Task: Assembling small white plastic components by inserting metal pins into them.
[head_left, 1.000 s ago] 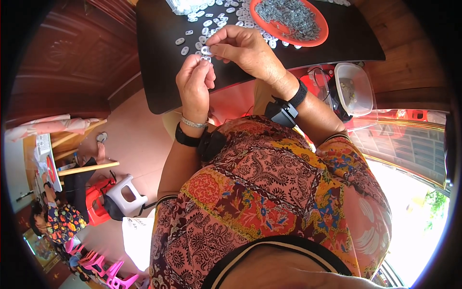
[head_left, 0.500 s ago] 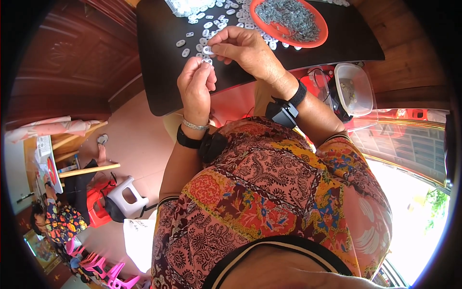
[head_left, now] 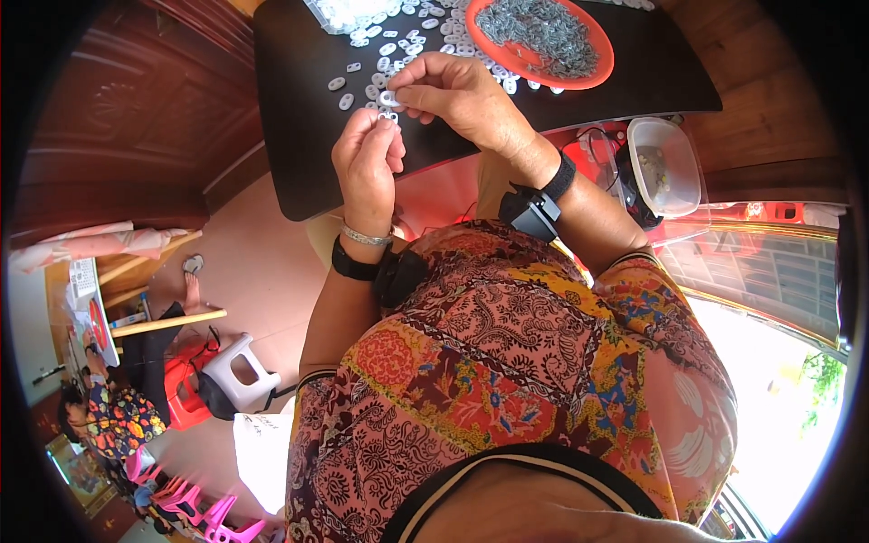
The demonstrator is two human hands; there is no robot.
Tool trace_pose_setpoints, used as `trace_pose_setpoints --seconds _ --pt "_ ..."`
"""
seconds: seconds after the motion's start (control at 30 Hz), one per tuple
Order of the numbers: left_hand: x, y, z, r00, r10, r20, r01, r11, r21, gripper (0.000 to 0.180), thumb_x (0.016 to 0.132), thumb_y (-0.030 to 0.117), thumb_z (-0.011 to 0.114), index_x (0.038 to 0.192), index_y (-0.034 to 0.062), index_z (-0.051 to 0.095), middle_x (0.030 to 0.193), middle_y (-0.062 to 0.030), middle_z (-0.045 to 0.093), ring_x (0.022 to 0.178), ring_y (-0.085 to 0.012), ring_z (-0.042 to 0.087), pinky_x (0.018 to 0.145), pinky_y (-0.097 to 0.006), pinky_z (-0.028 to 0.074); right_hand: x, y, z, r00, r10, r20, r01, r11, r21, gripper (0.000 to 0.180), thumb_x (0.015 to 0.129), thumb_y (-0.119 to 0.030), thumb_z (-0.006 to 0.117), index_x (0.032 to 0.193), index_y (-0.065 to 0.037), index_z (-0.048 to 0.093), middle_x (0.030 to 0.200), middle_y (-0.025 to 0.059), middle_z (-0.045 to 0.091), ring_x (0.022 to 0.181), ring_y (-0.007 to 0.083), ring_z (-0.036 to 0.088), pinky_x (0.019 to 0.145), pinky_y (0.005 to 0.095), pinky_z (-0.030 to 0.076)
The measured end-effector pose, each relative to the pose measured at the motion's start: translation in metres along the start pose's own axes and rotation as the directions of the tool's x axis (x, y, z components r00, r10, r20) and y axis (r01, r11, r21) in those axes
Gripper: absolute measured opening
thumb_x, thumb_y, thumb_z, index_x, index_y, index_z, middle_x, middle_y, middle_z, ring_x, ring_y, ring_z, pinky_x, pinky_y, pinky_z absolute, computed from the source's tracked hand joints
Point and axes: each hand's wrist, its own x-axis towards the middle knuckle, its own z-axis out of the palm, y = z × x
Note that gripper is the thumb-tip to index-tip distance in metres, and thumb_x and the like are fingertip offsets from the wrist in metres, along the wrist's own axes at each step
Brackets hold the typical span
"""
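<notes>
My left hand (head_left: 367, 154) pinches a small white plastic piece (head_left: 388, 116) between thumb and fingertips, near the front edge of the dark table. Just above it, the thumb and fingers of my right hand (head_left: 457, 98) grip a white oval plastic piece (head_left: 388, 98) with holes in it. The two pieces are very close; whether they touch I cannot tell. Many similar white oval pieces (head_left: 347, 101) lie scattered on the table beyond my hands. An orange-red dish (head_left: 605, 77) to the right holds a heap of small grey metal parts (head_left: 548, 41), too small to name.
A clear container (head_left: 339, 23) of white pieces stands at the table's far left. Right of the dark table (head_left: 299, 118), a translucent plastic tub (head_left: 692, 172) sits lower down. A grey-white stool (head_left: 243, 369) and a seated person (head_left: 122, 416) are at the left.
Both hands keep nearly the same pose, each still pinching its white piece. The view has shifted slightly, so the table and dish appear a little further left.
</notes>
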Motion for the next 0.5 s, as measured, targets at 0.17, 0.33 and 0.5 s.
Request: trace_pose_setpoints --seconds 0.17,0.33,0.5 --pt "0.0001 0.0000 0.0008 1.000 0.005 -0.002 -0.005 1.000 0.001 0.018 0.087 0.013 0.049 0.071 0.0027 0.049 0.060 -0.0007 0.048 0.051 -0.0052 0.041 0.045 -0.019 0.032 -0.0028 -0.0013 0.0016 0.998 -0.055 -0.005 0.055 0.998 0.009 0.012 0.085 -0.008 0.061 0.094 -0.002 0.064 0.080 0.0008 0.063 0.071 0.0053 0.056 0.064 0.0188 0.046" --pt "0.0003 -0.0003 0.0011 1.000 0.000 0.007 0.000 1.000 -0.001 0.018 0.087 0.012 0.049 0.072 0.0026 0.049 0.061 -0.0008 0.048 0.052 -0.0053 0.041 0.046 -0.019 0.033 -0.0042 -0.0010 0.0019 0.989 -0.144 -0.025 0.137 0.974 -0.183 0.012 0.085 -0.006 0.061 0.096 -0.002 0.064 0.082 -0.0004 0.063 0.079 0.0042 0.057 0.070 0.0192 0.047" --pt "-0.0001 0.0002 0.0012 1.000 0.001 0.002 -0.001 1.000 -0.001 0.018 0.087 0.013 0.048 0.073 0.0023 0.050 0.061 -0.0009 0.049 0.052 -0.0053 0.041 0.046 -0.019 0.033 -0.0043 -0.0012 0.0021 0.991 -0.132 -0.015 0.128 0.977 -0.170 0.012 0.085 -0.006 0.061 0.096 -0.002 0.064 0.084 -0.0002 0.064 0.079 0.0044 0.058 0.072 0.0195 0.047"
